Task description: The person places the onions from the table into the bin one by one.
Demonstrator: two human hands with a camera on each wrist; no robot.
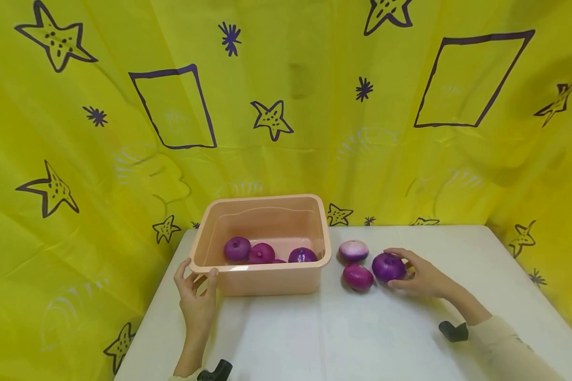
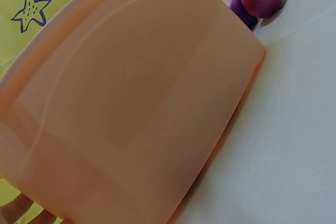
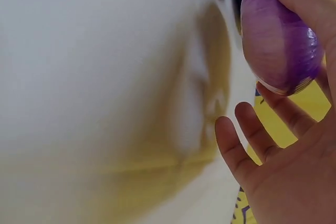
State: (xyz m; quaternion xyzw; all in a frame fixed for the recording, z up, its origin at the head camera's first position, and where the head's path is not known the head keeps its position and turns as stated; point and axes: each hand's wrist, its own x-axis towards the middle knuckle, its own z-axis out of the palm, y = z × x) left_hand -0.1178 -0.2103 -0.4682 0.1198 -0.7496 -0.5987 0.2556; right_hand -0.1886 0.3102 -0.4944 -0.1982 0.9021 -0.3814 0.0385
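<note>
the right hand [image 1: 421, 276] pinches a purple onion [image 1: 388, 268] (best lifted clear of the 2 neighbouring onions [image 1: 358, 277]); the left hand [image 1: 197, 301] should steady the tub [image 1: 269, 280] it grips.

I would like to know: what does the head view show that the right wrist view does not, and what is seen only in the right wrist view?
Only the head view shows the box, the onions inside it and the left hand at its corner. Only the right wrist view shows the palm side of the right hand and the paler side of the held onion. Both show that hand holding that onion, the white table and the yellow cloth.
</note>
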